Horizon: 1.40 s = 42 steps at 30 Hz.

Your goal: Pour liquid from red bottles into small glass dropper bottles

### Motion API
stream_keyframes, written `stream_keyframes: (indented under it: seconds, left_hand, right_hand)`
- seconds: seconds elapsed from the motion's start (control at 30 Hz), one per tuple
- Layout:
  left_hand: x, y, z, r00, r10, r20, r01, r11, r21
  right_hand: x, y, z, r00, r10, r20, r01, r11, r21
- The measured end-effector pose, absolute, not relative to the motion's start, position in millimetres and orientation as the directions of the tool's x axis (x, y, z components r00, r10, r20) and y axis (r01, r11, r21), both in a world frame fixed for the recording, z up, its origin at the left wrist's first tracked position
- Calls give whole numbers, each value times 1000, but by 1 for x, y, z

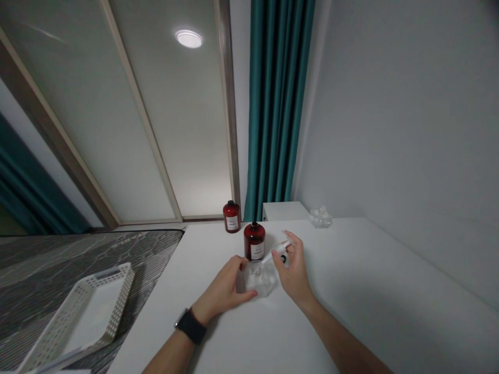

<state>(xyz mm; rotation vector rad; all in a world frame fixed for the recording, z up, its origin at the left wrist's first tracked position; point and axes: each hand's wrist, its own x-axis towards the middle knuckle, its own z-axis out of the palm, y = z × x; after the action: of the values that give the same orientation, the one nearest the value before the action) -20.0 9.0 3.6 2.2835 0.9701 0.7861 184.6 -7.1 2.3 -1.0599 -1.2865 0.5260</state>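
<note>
A clear, squat bottle [258, 279] stands on the white table, and my left hand [228, 283] is wrapped round its left side. In the fingers of my right hand [293, 267] is a white pump top [278, 252], tilted, with its lower end near the bottle's neck. Whether that end is inside the neck I cannot tell. Just behind the clear bottle is a dark red bottle [253, 235] with a white label; its neck looks uncapped. A small black round thing [284, 258], perhaps a cap, shows beside my right fingers.
Another red bottle [232, 218] with a black cap stands at the table's far edge. A clear crumpled-looking object [320, 217] sits at the back right, near a white cabinet [286, 210]. A white perforated basket [127, 285] is at the lower left, off the table [370, 311].
</note>
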Motion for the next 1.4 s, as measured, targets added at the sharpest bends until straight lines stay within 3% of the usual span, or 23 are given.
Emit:
stream_keyframes:
  seconds: [0.13, 0.3, 0.7, 0.97, 1.4]
  left_hand:
    - [-20, 9, 4, 575, 767, 284, 462, -591, 661]
    - [-20, 9, 4, 579, 762, 290, 454, -597, 661]
    - [-19, 11, 2, 580, 770, 266, 474, -585, 658]
    - [-21, 12, -2, 576, 771, 272, 471, -586, 659]
    - [-20, 12, -1, 583, 762, 283, 468, -599, 649]
  right_hand:
    - [183, -9, 0, 179, 852, 491, 232, 449, -863]
    - [182, -10, -1, 234, 826, 513, 239, 463, -854]
    - [177, -13, -4, 177, 852, 493, 257, 444, -858]
    - [180, -10, -9, 256, 818, 516, 289, 444, -848]
    - [205, -2, 12, 260, 835, 484, 95, 477, -874]
